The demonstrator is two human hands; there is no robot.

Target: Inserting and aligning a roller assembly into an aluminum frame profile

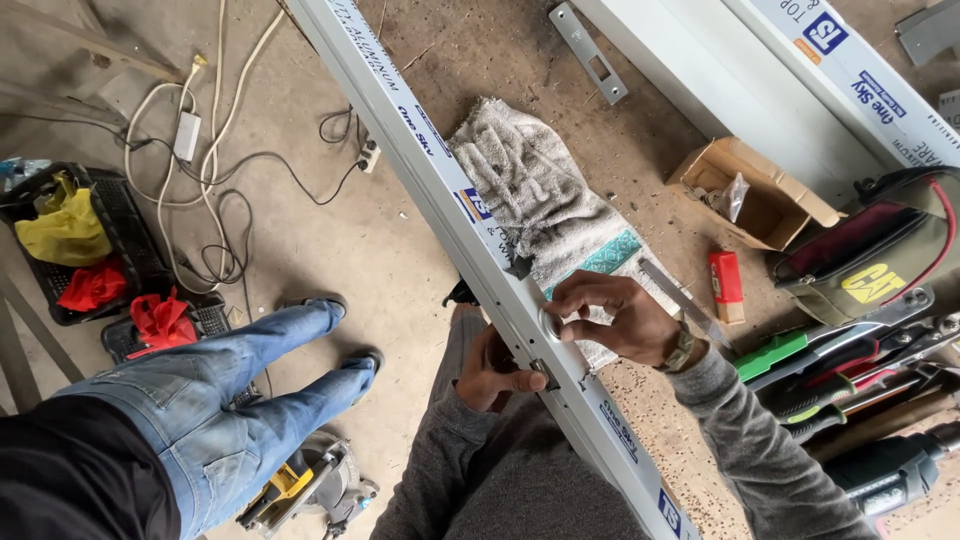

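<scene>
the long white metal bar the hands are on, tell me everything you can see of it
The long white metal bar looks like a painted aluminium profile with blue printed labels along its face. It runs diagonally from the top centre to the bottom right, lying over a grey towel on a dusty workbench. A small round fitting sits in its face, with small holes nearby. The right hand pinches at that fitting; the left hand holds the bar from its other edge, thumb on top.

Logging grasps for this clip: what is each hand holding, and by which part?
The right hand pinches a small round fitting by its rim on the white aluminium bar. The left hand grips the bar's edge beside it.
</scene>
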